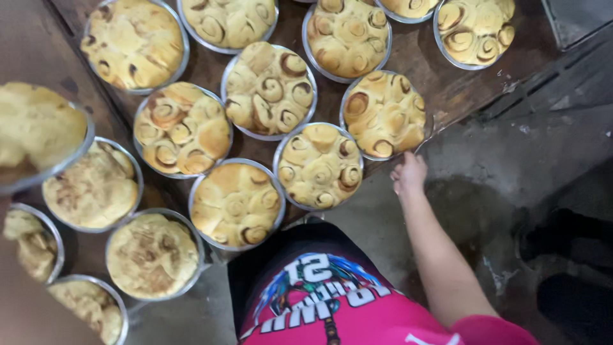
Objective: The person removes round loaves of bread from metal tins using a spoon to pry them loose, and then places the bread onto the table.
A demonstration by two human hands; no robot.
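Reaches with the right hand (408, 174) to the near edge of the wooden table (440, 83), just beside the round metal pan of baked rolls (383, 115) standing at that edge. Holds the fingers curled and close together, knuckles up, by the pan's rim; cannot tell from this angle whether pinching the rim or only touching it. Shows no left hand, only a blurred pan (38, 131) close to the lens at the left edge. Judged step: taking hold of the edge pan. Calls next for a firm hold on the rim and a level lift, clear of the neighbouring pan (319, 165) close alongside.
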